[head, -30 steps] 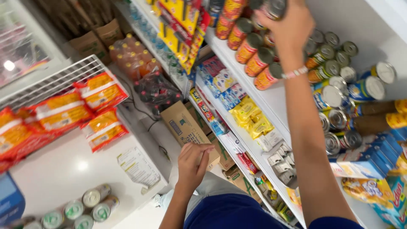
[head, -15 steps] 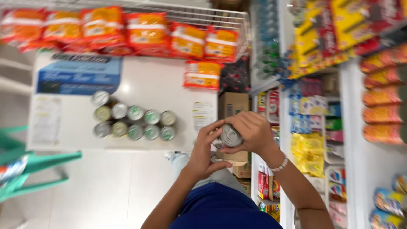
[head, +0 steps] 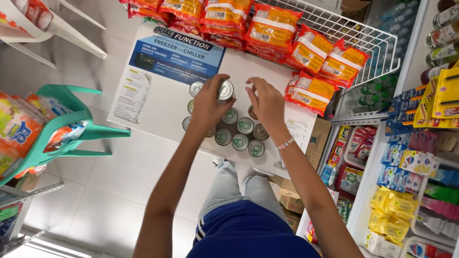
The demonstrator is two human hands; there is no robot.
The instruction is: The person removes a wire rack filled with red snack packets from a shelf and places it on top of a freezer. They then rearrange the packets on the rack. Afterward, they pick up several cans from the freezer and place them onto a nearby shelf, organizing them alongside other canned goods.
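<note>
The white surface [head: 158,107] is carrying everything here, with orange packets [head: 306,55] lying along its far edge by the wire rack [head: 368,38]. A cluster of cans [head: 241,134] is standing upright in the middle. The left hand [head: 208,107] is closing its grip round one can [head: 225,90], lifted just above the cluster. The right hand [head: 267,101] is hovering beside it, grip loosely curled, holding nothing.
</note>
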